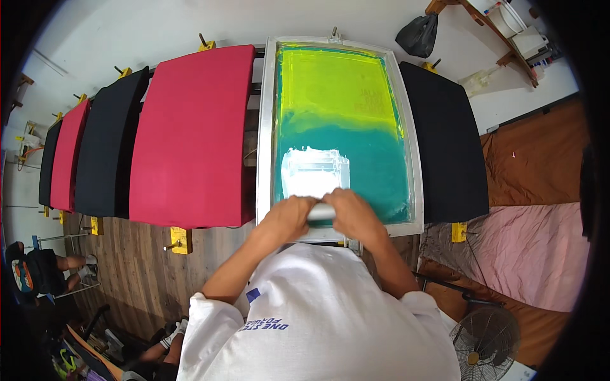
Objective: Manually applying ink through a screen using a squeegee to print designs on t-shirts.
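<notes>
Head view: A worker's left hand (293, 214) and right hand (349, 214), both curled tight, grip one pale bar (321, 213) at the near edge of a single silver frame (269, 127). Beyond one white patch (314, 181), open mesh (330, 82) runs to the far rail. Alongside stand three black panels (445, 146) and two red panels (190, 140).

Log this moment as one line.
left hand: gripping white tool | right hand: gripping white tool | framed screen: yellow-green far, teal near | white patch: on teal, just beyond white tool
</notes>
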Demonstrator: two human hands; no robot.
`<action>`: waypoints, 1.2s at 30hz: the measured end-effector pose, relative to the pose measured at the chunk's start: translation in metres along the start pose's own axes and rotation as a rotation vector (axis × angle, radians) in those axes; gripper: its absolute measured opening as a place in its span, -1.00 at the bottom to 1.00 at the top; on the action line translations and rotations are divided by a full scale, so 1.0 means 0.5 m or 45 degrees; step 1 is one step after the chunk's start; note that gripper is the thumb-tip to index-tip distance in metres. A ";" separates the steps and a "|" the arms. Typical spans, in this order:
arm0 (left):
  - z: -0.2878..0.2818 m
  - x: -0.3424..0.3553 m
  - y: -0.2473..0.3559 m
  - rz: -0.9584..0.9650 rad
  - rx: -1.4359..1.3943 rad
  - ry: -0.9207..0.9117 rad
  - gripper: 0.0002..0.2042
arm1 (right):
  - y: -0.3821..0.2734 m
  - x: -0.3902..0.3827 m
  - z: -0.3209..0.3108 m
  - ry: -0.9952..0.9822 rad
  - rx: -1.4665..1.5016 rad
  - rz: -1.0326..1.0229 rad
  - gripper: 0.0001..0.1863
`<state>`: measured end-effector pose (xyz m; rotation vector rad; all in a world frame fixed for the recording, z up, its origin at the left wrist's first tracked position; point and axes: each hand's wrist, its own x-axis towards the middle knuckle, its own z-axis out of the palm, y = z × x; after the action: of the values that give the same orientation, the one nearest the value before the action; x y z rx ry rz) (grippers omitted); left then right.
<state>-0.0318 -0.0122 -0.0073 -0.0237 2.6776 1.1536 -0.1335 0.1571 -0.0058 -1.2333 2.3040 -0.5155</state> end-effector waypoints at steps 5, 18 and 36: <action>-0.047 0.118 -0.043 -0.012 0.136 0.127 -0.64 | 0.045 0.123 -0.047 0.026 -0.056 0.086 -0.67; 0.068 -0.059 0.019 -0.026 -0.063 0.194 -0.34 | -0.032 -0.061 0.031 0.008 0.010 0.079 -0.54; -0.036 0.131 -0.055 -0.103 0.060 0.240 -0.58 | 0.046 0.159 -0.059 -0.001 -0.124 0.108 -0.64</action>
<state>-0.0965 -0.0391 -0.0289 -0.2420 2.8358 1.1146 -0.2041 0.1052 -0.0121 -1.1740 2.3942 -0.3774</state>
